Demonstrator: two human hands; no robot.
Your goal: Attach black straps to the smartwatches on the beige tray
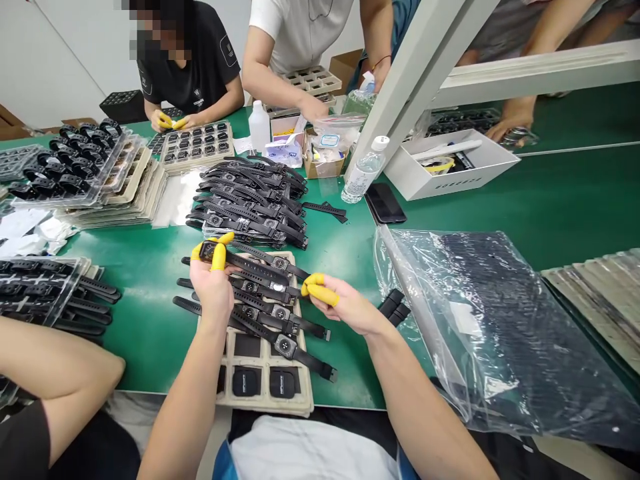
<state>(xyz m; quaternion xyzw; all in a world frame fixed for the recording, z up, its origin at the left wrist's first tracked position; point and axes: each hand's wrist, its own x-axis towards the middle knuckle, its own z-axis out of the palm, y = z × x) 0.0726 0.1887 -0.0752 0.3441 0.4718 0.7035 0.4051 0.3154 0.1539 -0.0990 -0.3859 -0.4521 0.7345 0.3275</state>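
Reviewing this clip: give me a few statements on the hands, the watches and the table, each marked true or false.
1. The left hand holds a watch at its fingertips. True.
2. The right hand grips a water bottle. False: the water bottle stands apart, farther up the table; the right hand pinches a strap end.
3. Both hands wear yellow finger cots. True.
4. The table is red. False: it is green.
5. Watches lie across a tray in front of the person. True.
6. The phone lies inside the white box. False: it lies on the table beside the white box.
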